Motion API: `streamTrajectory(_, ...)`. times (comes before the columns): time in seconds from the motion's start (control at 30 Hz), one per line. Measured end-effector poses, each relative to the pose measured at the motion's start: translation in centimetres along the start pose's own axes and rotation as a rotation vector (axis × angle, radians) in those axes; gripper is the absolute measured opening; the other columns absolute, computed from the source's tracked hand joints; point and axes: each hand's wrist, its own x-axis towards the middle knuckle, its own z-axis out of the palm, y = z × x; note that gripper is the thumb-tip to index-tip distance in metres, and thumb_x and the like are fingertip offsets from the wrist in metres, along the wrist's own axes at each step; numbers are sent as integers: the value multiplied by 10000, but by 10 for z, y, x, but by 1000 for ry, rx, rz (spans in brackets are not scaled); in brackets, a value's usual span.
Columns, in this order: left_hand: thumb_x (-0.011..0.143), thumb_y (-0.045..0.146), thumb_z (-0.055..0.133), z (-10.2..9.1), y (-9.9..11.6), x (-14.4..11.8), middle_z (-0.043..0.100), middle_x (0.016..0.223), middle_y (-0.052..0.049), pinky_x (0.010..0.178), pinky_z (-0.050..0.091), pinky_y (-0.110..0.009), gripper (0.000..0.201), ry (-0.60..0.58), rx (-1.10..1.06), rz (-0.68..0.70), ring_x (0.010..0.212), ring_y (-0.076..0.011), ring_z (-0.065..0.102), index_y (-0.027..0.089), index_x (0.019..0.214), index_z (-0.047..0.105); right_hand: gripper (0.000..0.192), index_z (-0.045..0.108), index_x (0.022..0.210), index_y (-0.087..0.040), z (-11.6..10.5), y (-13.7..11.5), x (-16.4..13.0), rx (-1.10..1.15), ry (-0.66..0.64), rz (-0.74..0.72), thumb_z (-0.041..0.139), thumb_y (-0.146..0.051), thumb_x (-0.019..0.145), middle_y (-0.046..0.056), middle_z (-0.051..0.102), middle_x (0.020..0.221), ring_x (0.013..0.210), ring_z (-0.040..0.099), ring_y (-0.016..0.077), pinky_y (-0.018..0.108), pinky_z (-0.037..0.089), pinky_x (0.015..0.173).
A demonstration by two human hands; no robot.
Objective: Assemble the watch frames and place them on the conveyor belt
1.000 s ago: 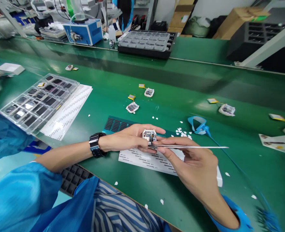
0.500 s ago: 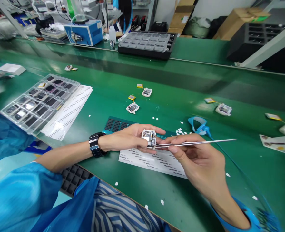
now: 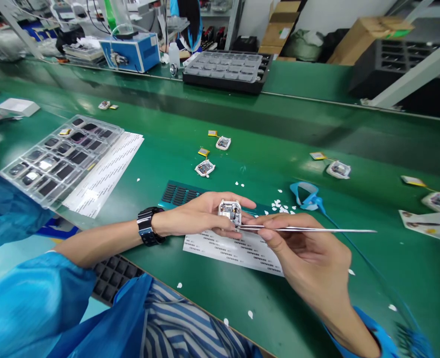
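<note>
Watch casing (image 3: 230,211) pinched in left hand (image 3: 199,216), right hand (image 3: 309,253) gripping tweezers (image 3: 305,229); clear tray (image 3: 61,156) holds dark screens

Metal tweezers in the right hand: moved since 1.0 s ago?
Barely: the thin metal tweezers tips stay at the small white module; the rear end swung slightly.
</note>
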Motion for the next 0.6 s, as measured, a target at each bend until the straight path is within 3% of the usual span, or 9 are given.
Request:
streamTrajectory(0.27,733,5,644,1,2,-1,753,1093,-75,894,558,-312,473,-10,-27,-1,980,-145,700,169,1177,652,96,646,908,-270,-3,-5,4,103,7,32,714,-337,918,-2,743,860,841,754,175,299,657,705)
streamTrajectory(0.6,729,8,646,-2,3,0,761,1114,-90,918,545,-329,412,0,-141,-15,968,-140,695,178,1103,671,39,645,961,-269,-4,-1,1,-32,10,-81,677,-261,940,21,745,922,861,745,185,303,636,668)
